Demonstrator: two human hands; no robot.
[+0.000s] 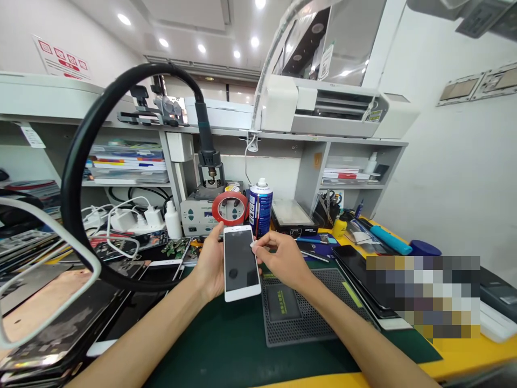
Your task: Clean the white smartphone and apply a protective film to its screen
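Observation:
My left hand (210,261) grips a white phone (240,262) by its left edge, holding it upright with the dark screen toward me. My right hand (280,256) is closed in a pinch against the phone's upper right edge, with a small white bit between thumb and finger that I cannot make out. Both hands hover above the green mat (226,345), just left of a black perforated work pad (299,315).
Behind the phone stand a red tape roll (230,207), a blue spray can (260,207) and a soldering station (200,210). Stacked phone screens (60,323) crowd the left. A thick black hose (81,167) loops over the left. Tools and a dark panel (359,269) lie at right.

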